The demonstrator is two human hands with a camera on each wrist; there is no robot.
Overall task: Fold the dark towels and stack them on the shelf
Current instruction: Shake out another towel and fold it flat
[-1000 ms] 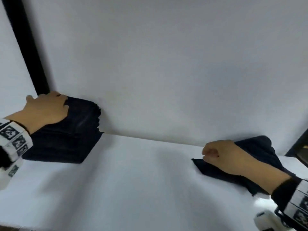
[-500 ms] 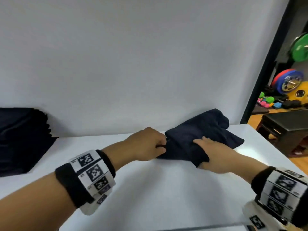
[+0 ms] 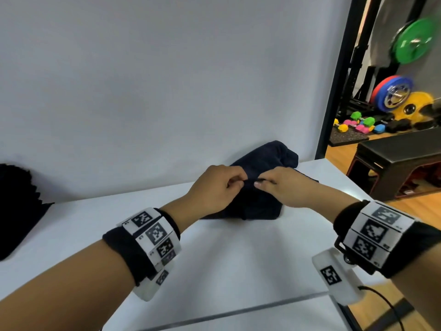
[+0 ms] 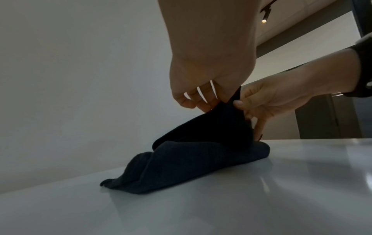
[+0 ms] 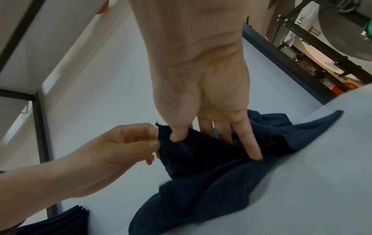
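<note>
A crumpled dark towel (image 3: 260,199) (image 4: 187,165) (image 5: 211,179) lies on the white shelf (image 3: 238,263) near the back wall. Both hands meet at one raised edge of it. My left hand (image 3: 222,187) (image 4: 203,98) (image 5: 128,143) pinches that edge between thumb and fingers. My right hand (image 3: 279,185) (image 4: 261,101) (image 5: 201,127) pinches the same edge close beside it, with its other fingers stretched down onto the cloth. A stack of folded dark towels (image 3: 16,206) (image 5: 56,222) sits at the shelf's far left.
A white wall (image 3: 167,91) backs the shelf. A black post (image 3: 334,91) marks the shelf's right end. Beyond it are a dark bench (image 3: 401,158), coloured weight plates (image 3: 393,91) and small dumbbells (image 3: 358,125) on a wood floor.
My left hand left the folded stack and came across to the loose towel. Both hands drew together and now pinch one edge of it, lifting it slightly. The head view swung right.
</note>
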